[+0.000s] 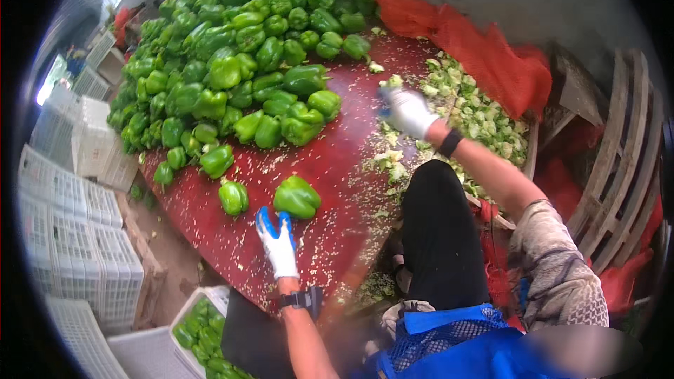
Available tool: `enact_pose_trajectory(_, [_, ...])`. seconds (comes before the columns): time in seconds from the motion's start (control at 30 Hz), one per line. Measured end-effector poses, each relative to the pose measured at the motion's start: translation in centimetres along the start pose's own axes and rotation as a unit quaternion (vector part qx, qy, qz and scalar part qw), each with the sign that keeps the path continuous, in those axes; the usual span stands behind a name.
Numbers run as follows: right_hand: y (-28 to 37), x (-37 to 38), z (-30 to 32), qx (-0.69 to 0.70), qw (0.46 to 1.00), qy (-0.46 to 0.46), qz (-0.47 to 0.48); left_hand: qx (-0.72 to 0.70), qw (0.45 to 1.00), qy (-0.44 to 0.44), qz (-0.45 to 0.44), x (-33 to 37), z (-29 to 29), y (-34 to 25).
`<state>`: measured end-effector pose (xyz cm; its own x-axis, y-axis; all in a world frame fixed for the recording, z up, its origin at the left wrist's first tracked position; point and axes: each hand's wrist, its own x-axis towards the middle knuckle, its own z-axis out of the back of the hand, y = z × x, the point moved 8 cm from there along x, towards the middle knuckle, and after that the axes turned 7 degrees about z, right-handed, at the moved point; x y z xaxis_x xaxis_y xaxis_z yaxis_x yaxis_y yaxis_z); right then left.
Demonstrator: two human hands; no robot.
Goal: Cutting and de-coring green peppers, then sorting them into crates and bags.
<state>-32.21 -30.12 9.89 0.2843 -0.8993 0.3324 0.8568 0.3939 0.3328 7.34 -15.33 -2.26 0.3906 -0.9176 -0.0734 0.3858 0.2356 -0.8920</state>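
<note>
My left hand (277, 245), in a white glove with blue fingertips, is over the red tabletop (319, 238). Its fingers are spread just below a large green bell pepper (297, 197); whether they touch it is unclear. A smaller bell pepper (233, 197) lies to the left of the fingertips. Farther right, my gloved right hand (409, 111) is smeared by motion at the edge of a heap of pale pepper cores (484, 116). A light green bit (393, 81) shows at its fingers, but whether it is held cannot be made out.
A big pile of green bell peppers (239, 63) covers the far left of the table. Red mesh sacking (470, 42) lies behind the cores. Stacked white crates (77, 228) stand left, and a crate of peppers (219, 298) sits below. Wooden pallets (618, 154) lean at right.
</note>
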Motion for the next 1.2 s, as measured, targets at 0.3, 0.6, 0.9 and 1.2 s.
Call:
enact_pose_trajectory(0.3, [-17.1,-10.4,-3.5,-0.003,0.954,0.181,-0.24,-0.055,0.995,-0.073,-0.049,0.0,-0.2,-3.3])
enact_pose_trajectory(0.6, [-19.5,-8.9,2.1,0.16,0.96,0.083,-0.216,-0.053,0.997,0.002,0.049,1.7,-4.9,-5.2])
enact_pose_trajectory(0.9, [4.3,-4.7,3.4,0.224,0.967,0.118,-0.009,-0.256,0.963,-0.072,0.039,1.0,-4.1,-2.1])
enact_pose_trajectory(1.2, [16.4,-4.3,-5.4,0.212,0.96,0.128,0.134,-0.131,0.987,-0.09,0.001,2.3,-4.3,-1.6])
